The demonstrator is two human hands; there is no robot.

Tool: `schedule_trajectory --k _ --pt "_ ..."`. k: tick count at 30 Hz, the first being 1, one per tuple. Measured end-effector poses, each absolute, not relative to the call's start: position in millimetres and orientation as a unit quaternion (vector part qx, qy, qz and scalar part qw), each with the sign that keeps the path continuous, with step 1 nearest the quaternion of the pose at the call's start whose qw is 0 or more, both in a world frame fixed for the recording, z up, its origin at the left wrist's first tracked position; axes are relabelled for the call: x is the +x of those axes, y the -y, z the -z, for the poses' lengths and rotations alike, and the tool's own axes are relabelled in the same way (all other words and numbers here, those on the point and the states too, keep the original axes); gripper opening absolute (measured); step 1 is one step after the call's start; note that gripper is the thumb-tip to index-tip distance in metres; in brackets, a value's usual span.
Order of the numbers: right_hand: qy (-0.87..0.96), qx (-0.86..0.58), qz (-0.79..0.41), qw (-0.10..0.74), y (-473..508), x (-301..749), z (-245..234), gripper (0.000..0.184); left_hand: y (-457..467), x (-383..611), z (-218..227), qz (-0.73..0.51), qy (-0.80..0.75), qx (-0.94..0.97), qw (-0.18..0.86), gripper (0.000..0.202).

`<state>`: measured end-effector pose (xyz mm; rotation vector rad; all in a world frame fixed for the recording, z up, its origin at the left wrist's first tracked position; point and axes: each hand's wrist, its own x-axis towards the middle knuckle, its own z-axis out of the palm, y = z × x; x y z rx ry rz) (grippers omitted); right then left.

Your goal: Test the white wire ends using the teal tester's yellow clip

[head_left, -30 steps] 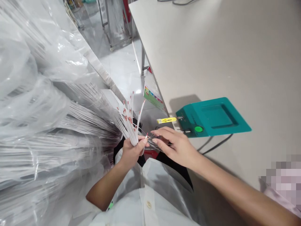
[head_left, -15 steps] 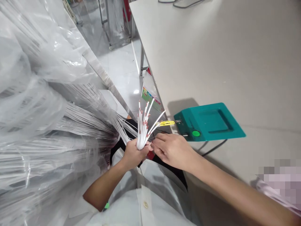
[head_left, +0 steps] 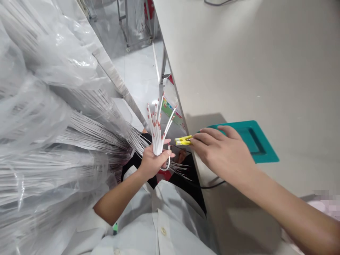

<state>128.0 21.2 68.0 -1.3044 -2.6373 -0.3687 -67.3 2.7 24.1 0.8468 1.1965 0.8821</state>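
My left hand (head_left: pixel 152 162) is closed round a bundle of thin white wires with red tips (head_left: pixel 157 125), held upright so the tips fan out above the fist. One wire loops out below the fingers toward a yellow clip (head_left: pixel 183 140). My right hand (head_left: pixel 223 150) reaches over the teal box (head_left: pixel 255 141) at the table edge, its fingertips pinching that yellow clip. The box's front face is hidden behind the hand.
Large clear plastic bags full of white wires (head_left: pixel 50 131) fill the left side. A beige table (head_left: pixel 252 63) spans the right, with a black cable (head_left: pixel 212 185) running from the box. A colourful packet (head_left: pixel 172 109) hangs by the table leg. Metal rack legs (head_left: pixel 127 28) stand on the floor behind.
My right hand left the wire bundle and moved up and right onto the yellow clip at the teal box. The left hand kept the bundle, turning it more upright.
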Motion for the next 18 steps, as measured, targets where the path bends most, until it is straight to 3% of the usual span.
schedule_trajectory --k 18 --pt "0.898 -0.433 0.074 0.024 -37 130 -68 0.027 -16 -48 -24 -0.398 -0.519 0.354 0.669 0.055"
